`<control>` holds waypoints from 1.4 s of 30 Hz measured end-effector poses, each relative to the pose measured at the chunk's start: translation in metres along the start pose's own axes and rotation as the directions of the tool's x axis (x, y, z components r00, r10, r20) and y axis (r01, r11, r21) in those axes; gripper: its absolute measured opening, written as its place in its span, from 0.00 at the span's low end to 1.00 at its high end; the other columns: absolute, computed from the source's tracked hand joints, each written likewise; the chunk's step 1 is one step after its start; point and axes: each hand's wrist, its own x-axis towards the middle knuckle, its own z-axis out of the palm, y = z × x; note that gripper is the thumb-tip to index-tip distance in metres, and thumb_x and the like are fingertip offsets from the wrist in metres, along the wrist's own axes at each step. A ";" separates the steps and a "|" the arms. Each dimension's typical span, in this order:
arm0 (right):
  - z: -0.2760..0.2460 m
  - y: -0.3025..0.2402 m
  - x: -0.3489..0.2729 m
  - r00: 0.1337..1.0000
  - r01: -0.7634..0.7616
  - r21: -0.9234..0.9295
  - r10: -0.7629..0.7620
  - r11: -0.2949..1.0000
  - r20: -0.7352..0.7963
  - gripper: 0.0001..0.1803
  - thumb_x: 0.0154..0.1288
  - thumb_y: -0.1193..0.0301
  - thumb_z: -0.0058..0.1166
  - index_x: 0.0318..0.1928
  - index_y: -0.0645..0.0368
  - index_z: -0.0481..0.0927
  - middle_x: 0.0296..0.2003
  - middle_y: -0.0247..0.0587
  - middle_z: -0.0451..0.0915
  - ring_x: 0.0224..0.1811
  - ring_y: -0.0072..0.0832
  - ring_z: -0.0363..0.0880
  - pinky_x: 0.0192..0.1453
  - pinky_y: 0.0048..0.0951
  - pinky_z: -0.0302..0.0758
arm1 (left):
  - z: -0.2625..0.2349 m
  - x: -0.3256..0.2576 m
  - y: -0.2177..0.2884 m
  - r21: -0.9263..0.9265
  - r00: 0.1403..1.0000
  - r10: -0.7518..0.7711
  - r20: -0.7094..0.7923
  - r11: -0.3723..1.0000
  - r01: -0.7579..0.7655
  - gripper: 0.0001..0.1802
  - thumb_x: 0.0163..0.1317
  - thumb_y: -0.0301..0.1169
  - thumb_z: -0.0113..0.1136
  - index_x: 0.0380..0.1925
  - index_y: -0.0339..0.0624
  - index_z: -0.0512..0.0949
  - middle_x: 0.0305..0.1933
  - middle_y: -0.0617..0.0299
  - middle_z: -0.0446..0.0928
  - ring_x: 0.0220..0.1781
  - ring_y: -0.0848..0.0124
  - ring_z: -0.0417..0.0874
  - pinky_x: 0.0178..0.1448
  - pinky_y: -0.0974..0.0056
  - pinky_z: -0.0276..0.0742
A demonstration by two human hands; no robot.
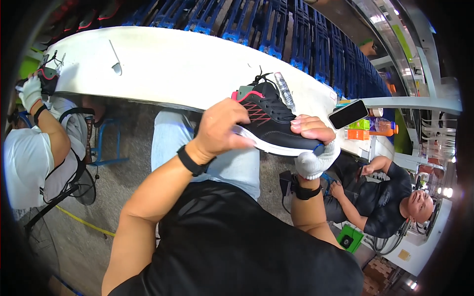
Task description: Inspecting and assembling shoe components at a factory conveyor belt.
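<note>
A black sneaker (269, 109) with pink-red trim, red criss-cross stitching and a white sole is tilted over the near edge of the white bench (163, 59). My bare left hand (222, 127) grips it at the heel end, with the thumb along the sole edge. My right hand (316, 140), in a white glove that leaves the fingertips bare, is closed around the toe. Its fingers lie on top of the toe, and the gloved palm sits against the sole. Behind the sneaker lies a clear, ridged plastic item (285, 92).
Blue slatted racks (237, 22) run behind the bench. A phone (348, 114), small cartons (357, 134) and an orange drink bottle (384, 127) stand at right. A thin-handled tool (116, 68) lies far left. Co-workers sit on both sides; the left one's gloved hand (31, 92) holds another shoe.
</note>
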 end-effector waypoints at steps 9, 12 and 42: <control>0.011 0.074 -0.021 0.813 -0.412 0.014 0.375 0.911 -0.446 0.22 0.90 0.59 0.34 0.52 0.60 0.81 0.47 0.48 0.88 0.51 0.40 0.86 0.65 0.45 0.81 | -0.124 0.076 0.034 0.281 0.867 0.236 0.438 0.881 -0.382 0.36 0.56 0.36 0.76 0.67 0.40 0.80 0.69 0.47 0.84 0.71 0.45 0.85 0.72 0.47 0.83; 0.028 0.064 0.017 0.955 -0.272 -0.198 0.289 0.942 0.062 0.21 0.81 0.66 0.52 0.66 0.63 0.82 0.62 0.51 0.86 0.67 0.39 0.82 0.78 0.44 0.72 | -0.123 0.115 0.058 0.283 0.871 0.067 0.487 0.931 -0.230 0.52 0.43 0.41 0.90 0.69 0.37 0.77 0.67 0.44 0.84 0.64 0.43 0.88 0.68 0.48 0.85; 0.050 0.058 0.083 0.923 -0.316 0.555 0.384 0.769 -0.007 0.38 0.82 0.41 0.53 0.75 0.57 0.66 0.65 0.40 0.71 0.70 0.32 0.72 0.78 0.37 0.71 | -0.039 0.184 0.049 0.524 0.730 -0.226 0.646 0.826 -0.208 0.37 0.45 0.36 0.86 0.51 0.37 0.75 0.41 0.48 0.85 0.43 0.46 0.92 0.48 0.47 0.88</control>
